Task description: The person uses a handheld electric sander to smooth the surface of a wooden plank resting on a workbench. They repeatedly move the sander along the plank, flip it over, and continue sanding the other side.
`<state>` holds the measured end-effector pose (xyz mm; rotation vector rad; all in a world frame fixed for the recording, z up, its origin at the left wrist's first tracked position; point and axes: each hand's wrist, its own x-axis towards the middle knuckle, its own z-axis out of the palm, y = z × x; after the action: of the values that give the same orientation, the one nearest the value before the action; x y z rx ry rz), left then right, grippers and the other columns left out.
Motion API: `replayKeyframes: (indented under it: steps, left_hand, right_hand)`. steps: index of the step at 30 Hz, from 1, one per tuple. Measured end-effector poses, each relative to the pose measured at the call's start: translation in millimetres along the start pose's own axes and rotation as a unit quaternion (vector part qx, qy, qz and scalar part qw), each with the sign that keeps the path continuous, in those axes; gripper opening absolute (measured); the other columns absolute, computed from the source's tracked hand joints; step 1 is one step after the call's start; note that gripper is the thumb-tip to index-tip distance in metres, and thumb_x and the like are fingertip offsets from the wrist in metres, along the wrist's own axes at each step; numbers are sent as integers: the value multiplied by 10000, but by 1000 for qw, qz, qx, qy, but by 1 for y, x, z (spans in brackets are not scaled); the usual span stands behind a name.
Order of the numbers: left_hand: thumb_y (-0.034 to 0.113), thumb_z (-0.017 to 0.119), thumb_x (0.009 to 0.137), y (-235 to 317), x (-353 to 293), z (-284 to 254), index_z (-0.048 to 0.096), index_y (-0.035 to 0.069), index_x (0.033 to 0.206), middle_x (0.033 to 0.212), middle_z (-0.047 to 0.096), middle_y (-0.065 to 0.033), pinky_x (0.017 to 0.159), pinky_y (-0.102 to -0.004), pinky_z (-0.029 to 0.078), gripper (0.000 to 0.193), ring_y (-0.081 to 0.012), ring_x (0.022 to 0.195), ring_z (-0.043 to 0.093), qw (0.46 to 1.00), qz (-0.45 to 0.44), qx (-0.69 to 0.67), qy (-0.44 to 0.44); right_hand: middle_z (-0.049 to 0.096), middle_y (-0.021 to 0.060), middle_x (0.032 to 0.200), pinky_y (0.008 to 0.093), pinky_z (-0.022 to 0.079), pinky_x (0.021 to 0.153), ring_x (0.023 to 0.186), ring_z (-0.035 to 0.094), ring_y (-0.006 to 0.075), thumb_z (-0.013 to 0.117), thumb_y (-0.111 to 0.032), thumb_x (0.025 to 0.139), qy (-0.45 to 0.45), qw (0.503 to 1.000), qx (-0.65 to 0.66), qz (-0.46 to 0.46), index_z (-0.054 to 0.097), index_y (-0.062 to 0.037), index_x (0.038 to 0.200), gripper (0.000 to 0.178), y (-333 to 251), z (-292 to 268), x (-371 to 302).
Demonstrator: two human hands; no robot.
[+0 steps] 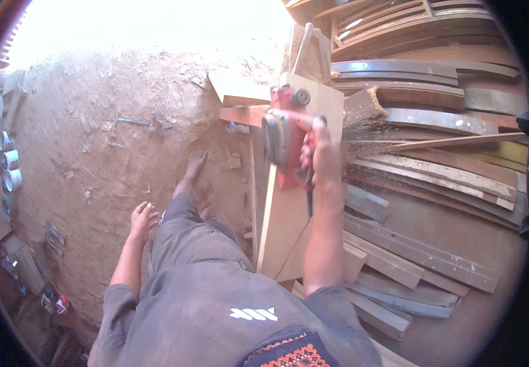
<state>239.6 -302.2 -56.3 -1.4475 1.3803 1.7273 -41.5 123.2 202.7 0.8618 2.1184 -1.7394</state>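
My right hand is wrapped round the handle of a red electric planer, which rests on a pale wooden board. A cord runs from the tool's rear over the board toward me. Wood shavings spray out to the right of the planer. My left hand hangs beside my left thigh, its fingers loosely bent, with nothing visible in it. Slight blur softens the planer and my right hand.
Stacked planks and curved wooden pieces fill the right side. On the dirt floor lies a hammer. Several white tubs stand at the far left, and a pair of sandals lies nearer. My bare foot is left of the board.
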Motion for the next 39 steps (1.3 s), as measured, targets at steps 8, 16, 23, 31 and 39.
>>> replayKeyframes:
  steps: [8, 16, 23, 31, 39]
  left_hand:
    - [310, 678, 1029, 84, -25, -3, 438, 80, 1533, 1353, 631, -100, 879, -401, 540, 603, -257, 1160, 667, 997, 57, -49, -9]
    - [309, 658, 1037, 89, -3, 45, 456, 43, 1527, 1327, 659, -102, 798, -358, 546, 593, -224, 1064, 690, 988, 98, 92, -81]
    - [377, 687, 1027, 110, -60, 208, 492, 54, 1511, 1349, 667, -99, 843, -338, 558, 614, -214, 1088, 687, 910, 223, 195, -291]
    - [385, 652, 1050, 83, -102, 325, 416, 61, 1560, 1366, 639, -116, 871, -361, 566, 649, -208, 1187, 630, 875, 275, 212, -338]
    - [290, 640, 1037, 69, -87, 330, 379, 54, 1555, 1249, 689, -252, 976, -439, 539, 626, -321, 1125, 699, 846, 358, 248, -307]
  right_hand:
    - [445, -39, 631, 271, 385, 415, 474, 433, 70, 532, -494, 1022, -1, 997, 23, -71, 735, -19, 1040, 517, -93, 11, 147]
    - [478, -31, 579, 293, 378, 425, 471, 471, 93, 540, -593, 1016, -9, 998, -39, -48, 622, -82, 736, 588, 60, -64, -67]
    - [514, -24, 586, 292, 346, 487, 503, 470, 89, 542, -442, 1027, 96, 992, -40, 78, 561, -90, 693, 486, 225, -129, -361]
    - [533, -10, 611, 267, 354, 473, 508, 473, 78, 561, -423, 1032, 120, 988, 13, 97, 590, -69, 748, 454, 233, -130, -351]
    - [523, -23, 592, 261, 362, 438, 480, 477, 72, 557, -458, 1039, 87, 994, -1, 64, 576, -83, 740, 480, 129, -104, -191]
